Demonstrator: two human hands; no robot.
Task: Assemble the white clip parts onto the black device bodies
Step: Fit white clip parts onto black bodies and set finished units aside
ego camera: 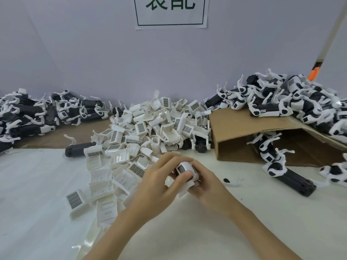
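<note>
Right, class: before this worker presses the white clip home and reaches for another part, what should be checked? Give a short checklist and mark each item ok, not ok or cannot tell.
1. Both hands on the piece: ok. The left hand and the right hand grip the white clip between them.
2. Clip seated on its black body: cannot tell; the fingers hide the join.
3. Supply of loose clips: ok. The pile of white clips lies just beyond the hands.
4. A black body to take next: ok. One black device body lies at the pile's left edge.
5. Stray parts nearby: not ok. A small white piece lies loose on the table.
</note>
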